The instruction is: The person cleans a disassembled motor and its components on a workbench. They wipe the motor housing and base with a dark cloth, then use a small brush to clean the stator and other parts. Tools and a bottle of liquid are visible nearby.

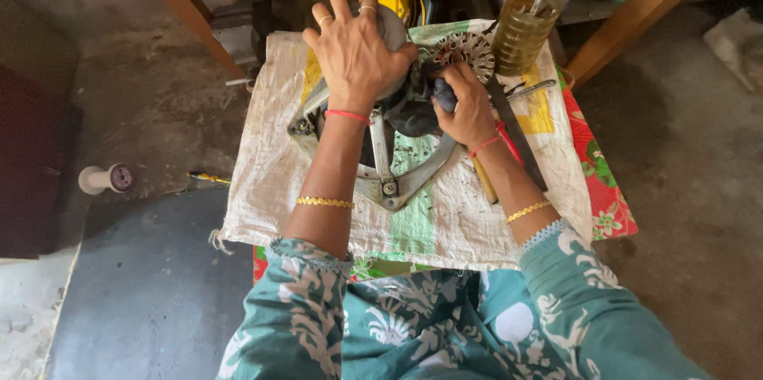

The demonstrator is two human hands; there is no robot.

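The left hand [355,50] lies spread flat on the grey motor housing [391,30]; the right hand [469,110] is closed round a dark rag [445,95] against the wound stator [465,52]. Both sit mid-worktop on the white sack [445,213]. The metal frame [389,177] runs near-to-far, its apex pointing near. I'd worry rubbing could snag the windings, or nudge the far-right jar [520,30] over.

I note a low bench [612,213] covered by a red floral cloth, with a white woven plastic sack [445,229] spread flat over it. Directly on the sack lie a grey metal motor frame [389,181], a long dark flat file [520,137] and a yellow-handled tool [485,181]. The bench stands on a grey concrete floor [151,94].
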